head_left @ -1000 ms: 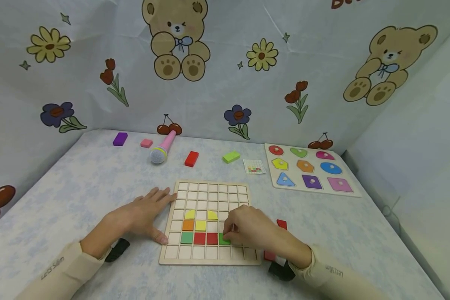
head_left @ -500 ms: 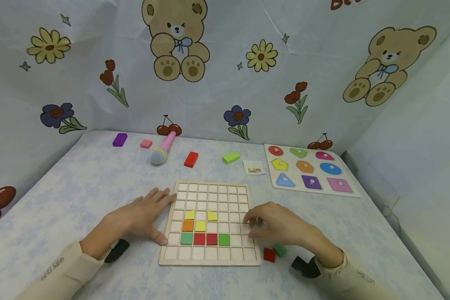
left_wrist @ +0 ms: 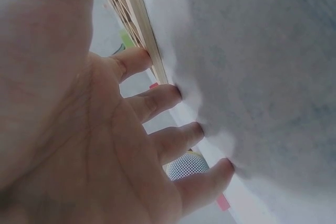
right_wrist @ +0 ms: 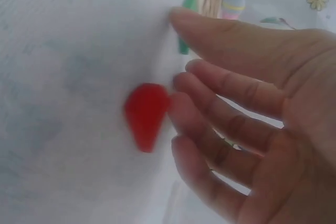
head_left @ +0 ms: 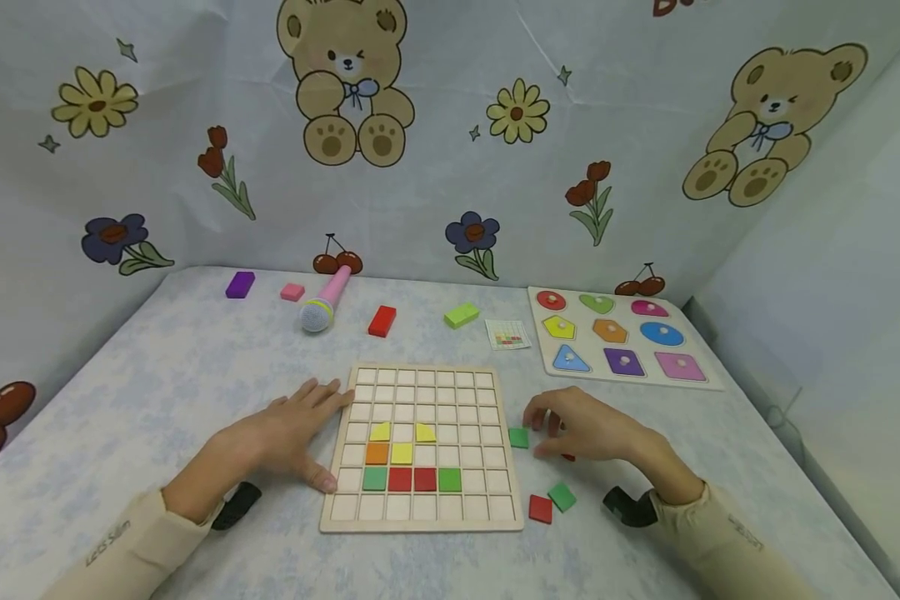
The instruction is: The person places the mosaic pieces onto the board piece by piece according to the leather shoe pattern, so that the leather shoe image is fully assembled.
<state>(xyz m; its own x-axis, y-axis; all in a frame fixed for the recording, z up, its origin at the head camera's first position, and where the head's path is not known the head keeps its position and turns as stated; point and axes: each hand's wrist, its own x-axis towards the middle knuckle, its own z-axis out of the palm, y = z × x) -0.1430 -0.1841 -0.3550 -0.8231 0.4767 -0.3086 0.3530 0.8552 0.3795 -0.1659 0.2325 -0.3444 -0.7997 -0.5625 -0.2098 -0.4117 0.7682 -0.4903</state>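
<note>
A wooden grid board [head_left: 422,527] lies in front of me, with several coloured tiles set in its lower left cells. My left hand [head_left: 288,433] rests spread along its left edge, thumb and a fingertip at the rim; in the left wrist view its fingertips press the tabletop. My right hand [head_left: 588,423] is over the table right of the board, fingers loosely bent. A red tapered tile [right_wrist: 146,116] lies by its fingertips, mostly hidden in the head view. Left of the thumb is a green tile [head_left: 519,437]; nearer me lie a red tile [head_left: 540,509] and another green tile [head_left: 562,497].
Behind the board lie a purple block [head_left: 241,284], a pink block [head_left: 292,292], a toy microphone [head_left: 326,302], a red block [head_left: 382,321], a lime block [head_left: 461,315] and a pattern card [head_left: 507,334]. A knobbed shape puzzle [head_left: 622,358] lies back right, before a printed curtain [head_left: 420,200].
The right hand has let go of the green tile now in the bottom coloured row and moved right, off the board, to the loose tiles. The left hand has stayed put.
</note>
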